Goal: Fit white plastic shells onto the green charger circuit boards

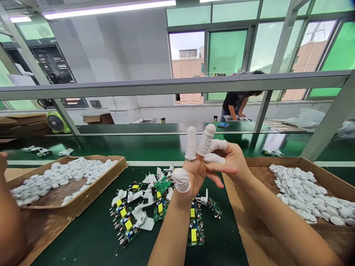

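My left hand [195, 171] is raised over the green work surface with its fingers apart. White finger cots cover its thumb [182, 180] and two upright fingers. My right hand [231, 159], also with white cots on two fingers, reaches across from the right. Its covered fingertips are closed against the base of the finger cot [206, 139] on my left hand's right-hand upright finger. Below and behind my hands lie green circuit boards [126, 221] with yellow components, mixed with white plastic pieces [142, 218]. Part of this pile is hidden by my left forearm.
Cardboard trays of white plastic pieces stand at left [72, 207] and right [235, 207]. Another person's arm [11, 221] enters at the left edge. A metal rail [166, 87] crosses ahead. Beyond the green belt [152, 147], another person [235, 103] bends over a bench.
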Tool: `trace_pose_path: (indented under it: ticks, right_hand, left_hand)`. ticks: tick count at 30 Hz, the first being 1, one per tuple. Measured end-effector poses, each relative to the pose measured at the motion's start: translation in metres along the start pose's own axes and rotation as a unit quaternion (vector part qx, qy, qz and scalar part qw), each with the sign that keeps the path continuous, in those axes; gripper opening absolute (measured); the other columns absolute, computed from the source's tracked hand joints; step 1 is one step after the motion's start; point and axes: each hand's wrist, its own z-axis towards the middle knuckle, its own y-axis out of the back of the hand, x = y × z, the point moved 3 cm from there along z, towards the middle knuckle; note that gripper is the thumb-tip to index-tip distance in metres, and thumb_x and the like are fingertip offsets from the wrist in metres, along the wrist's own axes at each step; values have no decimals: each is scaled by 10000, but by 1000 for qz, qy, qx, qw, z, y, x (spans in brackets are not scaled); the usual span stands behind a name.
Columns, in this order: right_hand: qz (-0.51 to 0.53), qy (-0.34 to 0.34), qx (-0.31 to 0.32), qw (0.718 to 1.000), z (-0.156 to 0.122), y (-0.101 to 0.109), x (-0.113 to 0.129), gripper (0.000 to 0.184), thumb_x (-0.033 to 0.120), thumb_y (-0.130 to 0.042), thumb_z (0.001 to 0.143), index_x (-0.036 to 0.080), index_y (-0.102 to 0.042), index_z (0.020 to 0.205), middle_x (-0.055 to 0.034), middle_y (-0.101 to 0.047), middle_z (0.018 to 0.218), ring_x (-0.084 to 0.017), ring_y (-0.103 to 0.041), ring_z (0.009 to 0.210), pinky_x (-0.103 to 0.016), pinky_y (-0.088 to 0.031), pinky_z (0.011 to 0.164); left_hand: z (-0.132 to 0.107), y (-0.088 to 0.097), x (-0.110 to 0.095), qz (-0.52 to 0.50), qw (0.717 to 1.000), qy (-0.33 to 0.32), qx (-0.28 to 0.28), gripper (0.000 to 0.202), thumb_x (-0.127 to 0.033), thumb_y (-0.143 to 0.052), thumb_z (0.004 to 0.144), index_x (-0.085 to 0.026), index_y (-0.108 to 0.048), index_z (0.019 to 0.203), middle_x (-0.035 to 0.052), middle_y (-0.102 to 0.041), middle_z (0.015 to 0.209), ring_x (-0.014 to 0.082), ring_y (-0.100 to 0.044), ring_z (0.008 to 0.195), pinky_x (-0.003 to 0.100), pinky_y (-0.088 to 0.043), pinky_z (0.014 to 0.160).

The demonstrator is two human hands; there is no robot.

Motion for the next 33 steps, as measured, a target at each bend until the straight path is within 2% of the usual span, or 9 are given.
trace_pose_path:
  ticks: [6,10,14,17,20,22,26,29,33]
  right_hand:
    - [-33,31,1,999,0,2,7,140,202,-553,653,154,-470,550,10,-485,551,-88,-422,514,-217,-376,490]
    - [1,27,35,999,2,-1,5,152,217,-572,643,156,-463,557,18,-463,551,-79,-408,505,-209,-376,482]
    - [199,-109,92,970,3,-3,-6,165,284,-592,633,154,-489,643,15,-511,589,-86,-486,510,-220,-435,509]
    - [233,-212,122,941,6,-2,-10,140,254,-574,646,137,-535,714,-16,-569,674,-103,-544,567,-223,-456,537]
    - [151,-245,156,945,14,1,-6,125,200,-562,633,124,-580,730,-10,-576,655,-102,-548,586,-201,-445,536]
    - [70,-232,205,948,18,2,1,124,184,-546,633,123,-606,723,-3,-581,641,-104,-540,593,-201,-437,547]
    - [-172,-102,282,938,19,-2,22,167,129,-471,689,147,-636,704,10,-579,608,-101,-508,566,-187,-377,507]
    - [-386,-4,282,878,12,-8,37,159,80,-481,681,146,-619,634,5,-551,552,-96,-461,503,-192,-296,446]
    - [-549,9,272,790,3,-12,48,84,81,-526,632,135,-588,615,-20,-519,564,-96,-402,452,-205,-221,412]
  left_hand:
    - [-1,-6,-3,-54,998,19,-2,841,-810,-323,502,-275,-466,1136,74,-444,1189,272,-541,897,233,-454,430]
    - [-1,-6,-5,-103,994,46,3,768,-782,-281,565,-314,-441,1153,58,-343,1288,164,-572,671,160,-327,302]
    - [5,1,-5,-121,991,54,26,675,-717,-307,633,-309,-443,1153,87,-354,1283,45,-457,407,143,-212,244]
    - [8,13,-5,-106,992,56,43,612,-681,-356,643,-292,-495,1096,97,-481,1173,14,-385,300,142,-180,230]
    - [7,22,-4,-103,990,79,62,511,-641,-471,602,-244,-591,901,77,-628,883,38,-371,239,152,-208,227]
    - [5,24,-3,-104,984,113,87,454,-617,-532,571,-197,-605,726,56,-633,656,81,-399,233,174,-255,234]
    - [-1,21,-2,-65,976,154,138,404,-542,-541,626,-151,-558,528,39,-559,444,137,-477,298,206,-336,290]
    - [-2,22,1,3,976,161,149,447,-559,-529,622,-145,-514,454,61,-549,407,149,-486,321,237,-371,331]
    - [-2,25,6,39,978,120,167,459,-565,-513,622,-149,-491,432,76,-558,401,162,-520,367,260,-422,398]
